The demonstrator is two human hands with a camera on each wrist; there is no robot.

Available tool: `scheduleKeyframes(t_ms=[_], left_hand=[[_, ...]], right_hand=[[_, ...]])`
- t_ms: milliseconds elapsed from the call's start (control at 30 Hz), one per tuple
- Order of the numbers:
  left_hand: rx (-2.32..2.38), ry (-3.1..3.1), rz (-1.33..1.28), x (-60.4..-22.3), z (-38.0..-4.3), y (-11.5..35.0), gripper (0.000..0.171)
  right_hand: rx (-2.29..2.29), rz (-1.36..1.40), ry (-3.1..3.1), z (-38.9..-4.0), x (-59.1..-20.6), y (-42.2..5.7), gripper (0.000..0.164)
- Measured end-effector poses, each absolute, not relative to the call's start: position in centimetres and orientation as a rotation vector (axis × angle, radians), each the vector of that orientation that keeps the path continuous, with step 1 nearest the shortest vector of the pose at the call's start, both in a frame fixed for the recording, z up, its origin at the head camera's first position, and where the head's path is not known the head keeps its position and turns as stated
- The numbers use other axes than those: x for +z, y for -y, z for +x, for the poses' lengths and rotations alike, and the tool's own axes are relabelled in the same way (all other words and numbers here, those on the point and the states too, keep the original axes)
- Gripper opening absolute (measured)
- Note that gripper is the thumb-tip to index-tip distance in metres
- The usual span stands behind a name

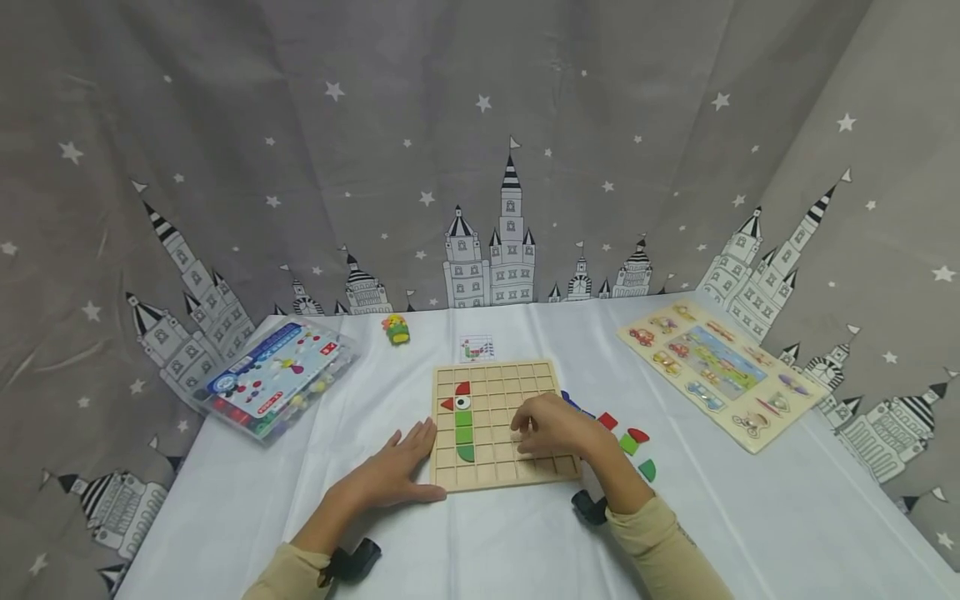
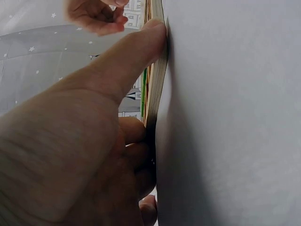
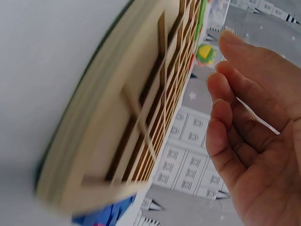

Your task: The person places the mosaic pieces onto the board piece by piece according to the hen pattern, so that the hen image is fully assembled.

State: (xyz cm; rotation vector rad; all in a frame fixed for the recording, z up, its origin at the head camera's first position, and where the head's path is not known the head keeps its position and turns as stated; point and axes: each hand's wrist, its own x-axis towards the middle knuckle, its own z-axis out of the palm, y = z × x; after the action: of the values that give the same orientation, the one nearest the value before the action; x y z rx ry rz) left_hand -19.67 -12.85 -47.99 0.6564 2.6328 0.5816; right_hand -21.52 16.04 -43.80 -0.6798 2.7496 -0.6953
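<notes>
1. Head view: A white cloth-covered table (image 1: pixel 465 550) stands before a grey curtain (image 1: pixel 570 50) printed with stars and castles. The wooden grid board (image 1: pixel 487 473) lies flat on the cloth, a column of red, white and green pieces (image 1: pixel 464 433) in its left part. The left hand (image 1: pixel 386 475), fingers extended, touches its left edge; the right hand (image 1: pixel 551 429) hangs over its right part, fingers bent.
2. Left wrist view: The thumb meets the board's near side; that hand grips nothing.
3. Right wrist view: The fingers curl loosely with nothing visible between them, apart from the board; the curtain shows behind.
</notes>
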Motion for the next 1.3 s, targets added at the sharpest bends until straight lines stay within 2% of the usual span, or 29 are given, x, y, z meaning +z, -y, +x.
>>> scheduleKeyframes(t_ms=[533, 867, 1300], left_hand=[[0.582, -2.623, 0.626, -48.1, -19.8, 12.9, 0.112], [0.574, -2.62, 0.619, -48.1, -19.8, 12.8, 0.112], [0.569, -2.621, 0.614, -48.1, -19.8, 12.8, 0.111]], right_hand=[[-0.796, -0.616, -2.783, -20.6, -43.8, -22.0, 0.023], [-0.775, -0.312, -2.78, -20.3, -44.3, -25.3, 0.025], [-0.725, -0.11, -2.778, -19.5, -45.3, -28.5, 0.027]])
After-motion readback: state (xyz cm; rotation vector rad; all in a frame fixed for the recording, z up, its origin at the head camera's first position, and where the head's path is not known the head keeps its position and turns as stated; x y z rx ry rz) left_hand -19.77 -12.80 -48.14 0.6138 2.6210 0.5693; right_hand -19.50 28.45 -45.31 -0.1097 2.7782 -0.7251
